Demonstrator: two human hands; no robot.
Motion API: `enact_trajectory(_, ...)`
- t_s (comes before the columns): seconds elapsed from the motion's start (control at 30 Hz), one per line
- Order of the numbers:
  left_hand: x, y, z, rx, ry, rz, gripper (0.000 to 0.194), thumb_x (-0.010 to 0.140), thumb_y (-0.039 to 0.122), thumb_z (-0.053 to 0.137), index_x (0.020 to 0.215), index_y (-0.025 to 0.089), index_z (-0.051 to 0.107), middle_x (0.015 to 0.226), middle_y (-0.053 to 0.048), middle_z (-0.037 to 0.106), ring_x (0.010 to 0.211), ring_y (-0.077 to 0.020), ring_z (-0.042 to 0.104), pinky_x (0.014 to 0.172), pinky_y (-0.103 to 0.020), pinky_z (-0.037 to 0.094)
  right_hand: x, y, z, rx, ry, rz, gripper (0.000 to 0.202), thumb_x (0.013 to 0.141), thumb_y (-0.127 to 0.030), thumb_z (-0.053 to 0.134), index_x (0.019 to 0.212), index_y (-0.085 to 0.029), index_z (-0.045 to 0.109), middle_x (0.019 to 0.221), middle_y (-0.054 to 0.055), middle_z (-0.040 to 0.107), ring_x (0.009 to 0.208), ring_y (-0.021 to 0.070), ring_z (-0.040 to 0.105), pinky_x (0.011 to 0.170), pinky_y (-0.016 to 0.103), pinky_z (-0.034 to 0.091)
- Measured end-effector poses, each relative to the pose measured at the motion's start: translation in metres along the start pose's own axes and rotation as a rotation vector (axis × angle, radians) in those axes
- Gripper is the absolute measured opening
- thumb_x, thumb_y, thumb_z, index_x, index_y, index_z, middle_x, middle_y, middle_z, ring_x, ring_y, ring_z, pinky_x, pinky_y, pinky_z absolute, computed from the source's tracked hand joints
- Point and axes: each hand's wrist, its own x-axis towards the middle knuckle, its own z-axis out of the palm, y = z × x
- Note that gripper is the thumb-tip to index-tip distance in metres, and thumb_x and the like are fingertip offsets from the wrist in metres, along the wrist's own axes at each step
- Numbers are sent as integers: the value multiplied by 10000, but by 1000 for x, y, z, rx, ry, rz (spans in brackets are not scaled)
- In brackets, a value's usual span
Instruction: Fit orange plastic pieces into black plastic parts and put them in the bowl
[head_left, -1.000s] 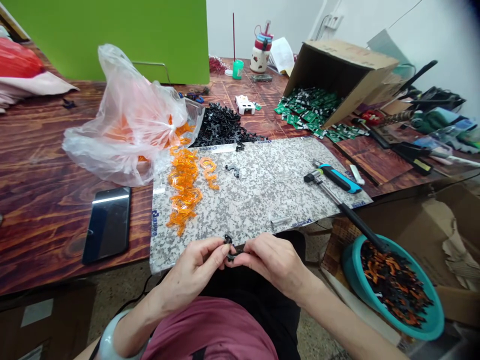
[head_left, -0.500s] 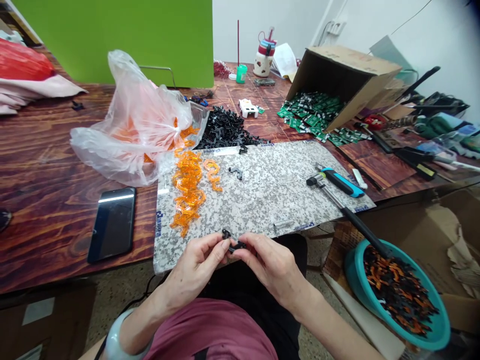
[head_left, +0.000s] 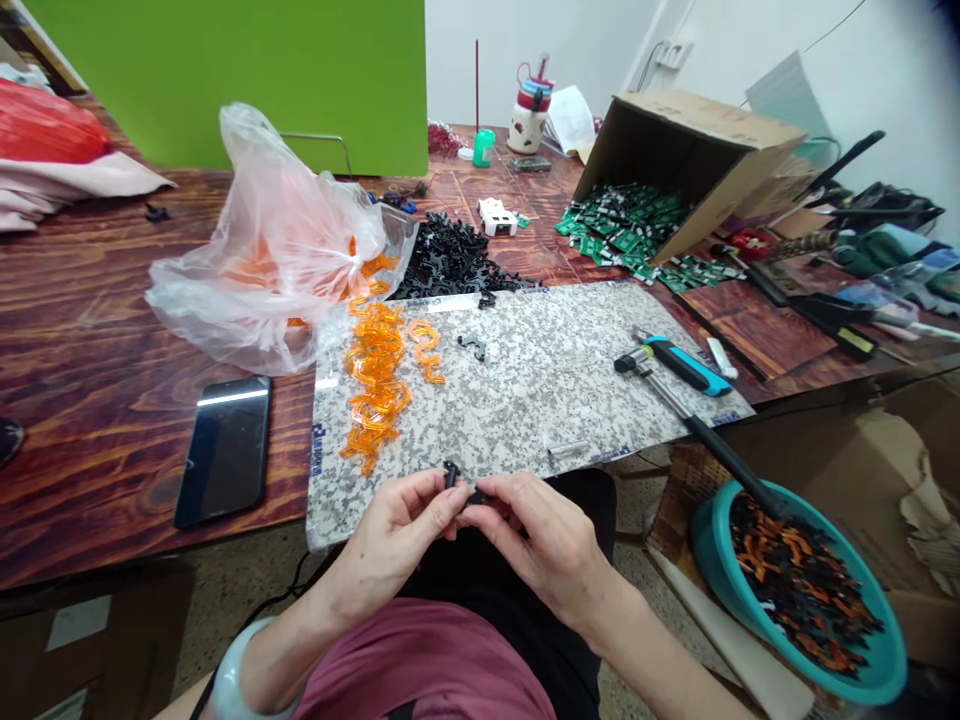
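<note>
Between my two hands, just past the mat's near edge, is a small black plastic part (head_left: 451, 474). The thumb and fingers of my left hand (head_left: 405, 530) pinch one end of it. My right hand (head_left: 536, 535) pinches the other end, and its fingers hide much of the part. Ahead on the speckled mat (head_left: 517, 400) lie a row of orange translucent plastic parts (head_left: 375, 375), a smaller group of orange parts (head_left: 426, 350) and a single curved black part (head_left: 472, 347). A heap of black parts (head_left: 454, 255) sits behind the mat.
To the left are a phone (head_left: 223, 450) and a plastic bag (head_left: 270, 260). A hammer (head_left: 675, 400) and a blue cutter (head_left: 690, 366) rest at the mat's right. A cardboard box (head_left: 697, 140) spills green circuit boards (head_left: 622, 230). A teal basin (head_left: 892, 640) holds black and orange parts.
My hands have shifted slightly, and the right fingers now cover more of the black part. The plastic bag's shape differs a little. Other things stay put.
</note>
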Motion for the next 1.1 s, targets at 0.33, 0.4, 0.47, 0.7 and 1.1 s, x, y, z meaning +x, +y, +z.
enact_trajectory(0.33, -4, -4, 2, 133, 29, 60, 303, 893, 377, 509, 681, 161, 525, 611, 51, 433, 537, -82, 386, 470, -193, 311, 0, 5, -2, 228, -42, 273, 116, 856, -228, 630, 941, -153, 605, 753, 24, 626, 617, 111, 575, 586, 209, 484)
enact_trajectory(0.4, -5, -3, 1, 215, 21, 105, 302, 905, 351, 488, 666, 167, 511, 610, 51, 417, 547, -88, 384, 486, -201, 311, 2, 3, -5, 224, -79, 296, 79, 854, -222, 625, 883, -148, 621, 724, 20, 623, 607, 110, 568, 580, 212, 465)
enact_trajectory(0.47, -6, -2, 1, 325, 24, 173, 306, 910, 314, 478, 640, 172, 496, 602, 50, 405, 552, -94, 379, 502, -210, 306, 5, -1, -10, 242, -136, 351, 75, 847, -222, 629, 844, -148, 631, 694, 10, 617, 590, 107, 553, 564, 212, 442)
enact_trajectory(0.7, -9, -3, 0, 522, -37, 323, 271, 924, 215, 435, 679, 172, 543, 629, 20, 485, 586, -116, 445, 559, -226, 334, 10, -7, -16, 395, -220, 615, 162, 792, -294, 686, 732, -160, 619, 613, -19, 609, 538, 93, 504, 510, 203, 389)
enact_trajectory(1.1, -7, -7, 2, 285, -66, 119, 267, 930, 325, 458, 756, 163, 580, 681, 26, 476, 638, -117, 433, 580, -222, 356, 9, -3, -15, 559, -200, 804, 219, 716, -335, 746, 731, -144, 641, 624, -19, 592, 550, 86, 475, 502, 204, 368)
